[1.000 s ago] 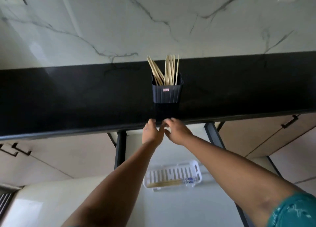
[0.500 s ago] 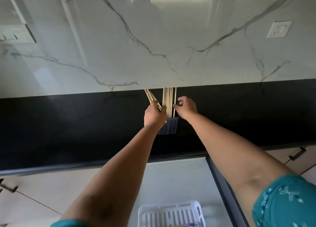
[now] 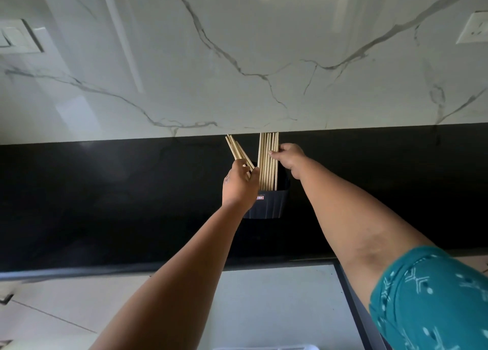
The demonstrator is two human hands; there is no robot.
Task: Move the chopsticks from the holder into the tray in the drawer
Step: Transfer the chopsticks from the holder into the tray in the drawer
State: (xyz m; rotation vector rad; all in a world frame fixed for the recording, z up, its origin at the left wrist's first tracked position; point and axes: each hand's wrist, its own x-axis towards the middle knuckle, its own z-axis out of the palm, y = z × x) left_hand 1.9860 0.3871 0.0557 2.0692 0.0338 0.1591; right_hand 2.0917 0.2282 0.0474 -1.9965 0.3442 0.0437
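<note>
A dark ribbed holder stands on the black countertop. Two bunches of pale wooden chopsticks stick up out of it. My left hand is closed around the left bunch of chopsticks, which leans to the left. My right hand pinches the upright right bunch of chopsticks at its right side. Only the top rim of the white slatted tray shows at the bottom edge, inside the open drawer.
A white marble backsplash rises behind the counter, with a switch plate at left and a socket at right. The drawer's dark right side runs down toward me. Pale cabinet fronts lie to the left.
Both hands rose from the counter's front edge to the holder and took hold of the chopsticks. The view tilted up, so the tray slid almost out of the frame.
</note>
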